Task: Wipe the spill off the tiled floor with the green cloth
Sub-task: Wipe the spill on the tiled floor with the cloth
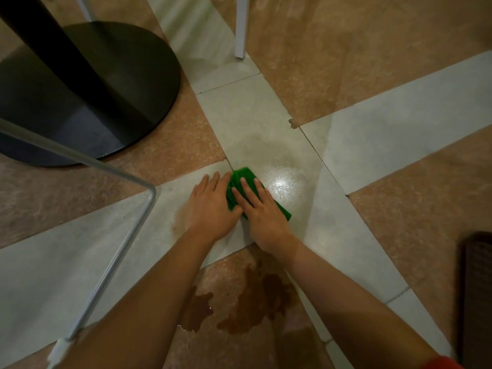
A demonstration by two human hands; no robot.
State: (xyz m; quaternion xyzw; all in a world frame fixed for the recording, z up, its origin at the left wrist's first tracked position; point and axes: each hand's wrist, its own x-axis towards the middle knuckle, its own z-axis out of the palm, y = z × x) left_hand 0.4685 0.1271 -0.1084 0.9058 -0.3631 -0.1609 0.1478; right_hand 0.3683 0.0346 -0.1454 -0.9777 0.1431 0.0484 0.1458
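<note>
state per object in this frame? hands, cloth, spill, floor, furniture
green cloth: folded, flat on the pale tile
right hand: palm down, pressing the cloth
left hand: flat, fingers spread, at the cloth's left edge
brown spill: still pooled between the forearms
pale tile: wet, shiny beside the cloth
black table base: upright

The tiled floor (386,145) is laid in brown tiles crossed by pale grey bands. A folded green cloth (241,182) is pressed flat on a grey band, with a wet, glossy patch (286,189) just beside it. The left hand (210,206) and the right hand (259,209) are spread flat on the cloth. Brown spill (255,302) is pooled on a brown tile nearer the camera. A round black pedestal base (106,83) is stood on the floor at upper left, and a white leg (241,30) is seen beyond.
</note>
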